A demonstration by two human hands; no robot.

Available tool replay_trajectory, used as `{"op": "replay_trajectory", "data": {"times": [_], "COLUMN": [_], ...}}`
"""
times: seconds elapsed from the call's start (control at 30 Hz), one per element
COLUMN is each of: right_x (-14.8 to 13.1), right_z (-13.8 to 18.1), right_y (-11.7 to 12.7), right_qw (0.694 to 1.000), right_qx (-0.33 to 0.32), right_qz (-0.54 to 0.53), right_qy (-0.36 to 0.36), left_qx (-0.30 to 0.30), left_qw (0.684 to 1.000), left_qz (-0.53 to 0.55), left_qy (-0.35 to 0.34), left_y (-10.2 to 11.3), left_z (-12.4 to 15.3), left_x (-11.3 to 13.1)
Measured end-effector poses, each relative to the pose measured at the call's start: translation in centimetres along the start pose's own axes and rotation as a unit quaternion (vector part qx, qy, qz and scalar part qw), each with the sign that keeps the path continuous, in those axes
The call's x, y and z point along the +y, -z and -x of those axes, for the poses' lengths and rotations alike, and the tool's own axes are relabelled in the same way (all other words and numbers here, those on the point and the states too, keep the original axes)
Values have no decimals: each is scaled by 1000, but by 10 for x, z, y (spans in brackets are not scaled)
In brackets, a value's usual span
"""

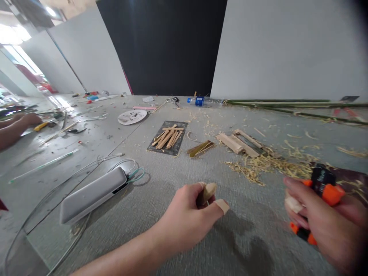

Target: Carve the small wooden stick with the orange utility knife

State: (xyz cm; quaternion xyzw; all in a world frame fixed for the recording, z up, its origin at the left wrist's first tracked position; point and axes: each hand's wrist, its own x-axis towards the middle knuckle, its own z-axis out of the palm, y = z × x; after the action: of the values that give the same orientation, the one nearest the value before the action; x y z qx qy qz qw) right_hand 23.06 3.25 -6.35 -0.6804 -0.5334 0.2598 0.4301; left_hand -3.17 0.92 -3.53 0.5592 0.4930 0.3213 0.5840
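In the lower middle, my left hand [186,218] is closed around a short piece of pale wood [209,190], whose rounded end pokes out past the fingers. Tape wraps the thumb. At the right edge, my right hand [330,218], a little blurred, grips an orange-and-black tool [323,180]; its working end cannot be made out. The two hands are apart, both above the grey table [161,180]. Beyond the left hand, several slim wooden sticks [168,138] lie piled on a dark plate [172,152]. Split bamboo pieces [200,149] rest beside it.
Pale shavings [253,172] and flat wooden strips [230,143] lie ahead of my right hand. A power bank [92,195] with cables sits on the left. Farther back are a plastic bottle [201,101], green bamboo stalks [287,103] and a white disc [132,117]. Another person's hand [27,120] is far left.
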Motion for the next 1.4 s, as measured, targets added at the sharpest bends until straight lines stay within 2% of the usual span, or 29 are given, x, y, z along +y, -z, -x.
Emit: {"op": "replay_trajectory", "data": {"times": [0.1,0.17,0.33,0.5,0.67,0.8,0.87,1.0,1.23,1.4], "right_x": [-14,-20,-20,-11,-6,-8,-11,-21,-26,-23], "right_z": [7,10,13,13,11,11,12,15,24,30], "right_y": [-1,-2,-3,-4,-6,-6,-6,-7,-7,-15], "right_qw": [999,998,996,995,993,992,991,985,952,942], "right_qx": [-19,-26,-73,-101,-113,-119,-124,-150,-271,-269], "right_qz": [5,21,37,3,5,22,38,67,72,135], "right_qy": [-45,-49,-26,-8,18,29,27,57,125,149], "left_qx": [1,-4,-21,-27,21,90,101,72,30,6], "left_qw": [1000,1000,999,999,991,970,964,972,986,991], "left_qz": [-8,-11,-31,-46,-132,-225,-243,-219,-156,-123], "left_qy": [-5,-5,-1,4,-4,-27,-38,-37,-55,-54], "left_y": [1,0,-3,-6,-1,6,8,5,-3,-5], "left_z": [0,1,5,8,0,-8,-10,-7,-2,-3], "left_x": [1,2,3,3,1,-3,-6,-8,-14,-18]}}
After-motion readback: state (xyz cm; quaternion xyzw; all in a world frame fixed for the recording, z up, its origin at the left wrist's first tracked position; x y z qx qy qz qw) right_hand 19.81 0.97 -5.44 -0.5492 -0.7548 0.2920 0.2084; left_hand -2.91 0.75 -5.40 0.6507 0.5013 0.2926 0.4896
